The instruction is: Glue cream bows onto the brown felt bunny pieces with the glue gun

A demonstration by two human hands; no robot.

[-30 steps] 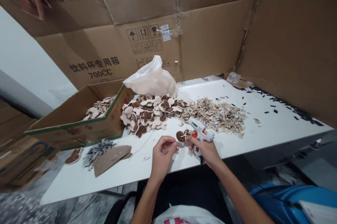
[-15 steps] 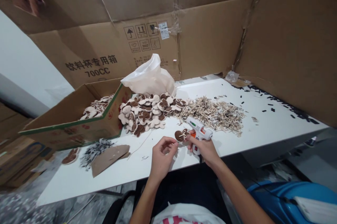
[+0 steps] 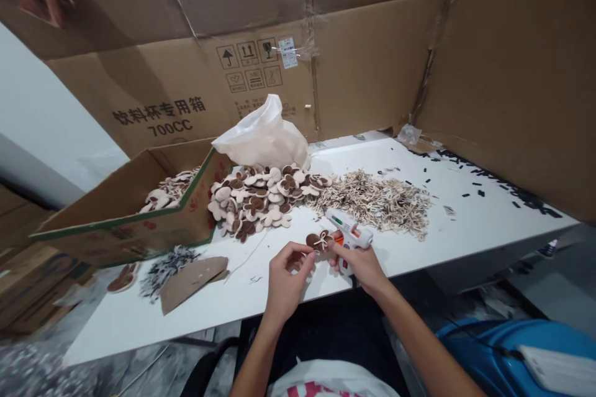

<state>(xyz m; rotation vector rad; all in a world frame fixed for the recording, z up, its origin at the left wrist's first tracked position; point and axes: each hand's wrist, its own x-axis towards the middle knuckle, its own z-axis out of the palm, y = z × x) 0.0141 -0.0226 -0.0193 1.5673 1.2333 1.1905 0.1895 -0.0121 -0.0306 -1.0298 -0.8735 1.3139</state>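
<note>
My right hand (image 3: 357, 263) is wrapped round a white hot glue gun (image 3: 349, 227) with an orange trigger. The same hand's thumb and finger pinch a brown felt bunny shape (image 3: 313, 240) that has a small cream string bow (image 3: 323, 239) across it. My left hand (image 3: 289, 273) is closed in a pinch, its fingertips at the lower left edge of that bunny shape. Beyond my hands lies a heap of brown and cream felt bunny shapes (image 3: 256, 198). To its right spreads a pile of cream string bows (image 3: 382, 201).
An open cardboard box (image 3: 125, 229) holding more felt shapes stands at left. Nearby lie a brown cardboard piece (image 3: 193, 279), dark shreds (image 3: 167, 269) and one bunny shape (image 3: 122, 278). A white bag (image 3: 265, 136) sits behind the heap. Small black pieces (image 3: 503, 179) are scattered at right.
The bunny shape has shifted slightly left, and its edge now meets my left fingertips. The glue gun has moved slightly left with my right hand. The view has shifted a little.
</note>
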